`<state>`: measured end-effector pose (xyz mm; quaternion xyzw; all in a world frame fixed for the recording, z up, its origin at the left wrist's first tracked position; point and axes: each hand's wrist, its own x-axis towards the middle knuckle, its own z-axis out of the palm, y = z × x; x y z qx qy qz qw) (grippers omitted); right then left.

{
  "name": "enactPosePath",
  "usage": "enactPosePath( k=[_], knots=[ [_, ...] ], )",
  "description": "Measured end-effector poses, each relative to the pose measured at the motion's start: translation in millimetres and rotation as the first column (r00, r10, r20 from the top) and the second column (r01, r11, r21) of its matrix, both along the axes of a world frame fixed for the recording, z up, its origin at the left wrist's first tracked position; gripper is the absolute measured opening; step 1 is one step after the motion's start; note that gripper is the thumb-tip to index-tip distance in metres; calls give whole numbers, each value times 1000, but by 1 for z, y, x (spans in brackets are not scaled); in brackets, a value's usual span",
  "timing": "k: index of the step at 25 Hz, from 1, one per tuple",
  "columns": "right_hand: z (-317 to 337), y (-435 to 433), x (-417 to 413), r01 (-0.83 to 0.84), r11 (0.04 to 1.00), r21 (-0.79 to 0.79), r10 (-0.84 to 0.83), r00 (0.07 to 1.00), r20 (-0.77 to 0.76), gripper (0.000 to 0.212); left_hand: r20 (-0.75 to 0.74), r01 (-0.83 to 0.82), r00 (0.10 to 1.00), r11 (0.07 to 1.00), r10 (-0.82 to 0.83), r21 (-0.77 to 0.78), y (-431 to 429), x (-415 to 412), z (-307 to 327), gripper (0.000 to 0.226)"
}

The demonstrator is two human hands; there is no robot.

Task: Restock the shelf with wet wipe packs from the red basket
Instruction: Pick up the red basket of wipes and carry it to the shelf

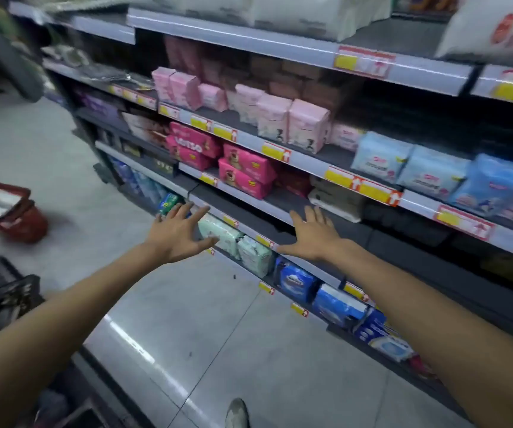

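My left hand and my right hand both reach toward the shelf with fingers spread, holding nothing. Between them, on the shelf below, lie pale green wet wipe packs. Bright pink wipe packs are stacked on the shelf just above my hands. The red basket stands on the floor far to the left, with white packs showing inside it. My left hand hovers beside the green packs; my right hand is at the edge of the dark shelf board.
Blue packs fill the lowest shelf to the right. Light pink packs and pale blue packs sit on the higher shelf. A dark crate is at my left. A shoe shows on the grey tiled floor.
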<state>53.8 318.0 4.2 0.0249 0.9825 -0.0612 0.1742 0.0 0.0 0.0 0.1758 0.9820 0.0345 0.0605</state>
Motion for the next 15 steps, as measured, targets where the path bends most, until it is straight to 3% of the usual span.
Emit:
enactPosePath(
  k=[7, 10, 15],
  knots=[
    [14, -151, -108, -202, 979, 22, 203, 978, -40, 116, 15, -163, 987, 987, 163, -6, -142, -59, 9, 105],
    [25, -208, -138, -253, 967, 39, 255, 966, -46, 116, 7, -212, 977, 977, 212, -10, -193, -70, 15, 91],
    [37, -287, -176, -345, 938, 35, 347, 935, -75, 116, -2, -303, 953, 953, 303, 2, -277, -83, 24, 91]
  ],
)
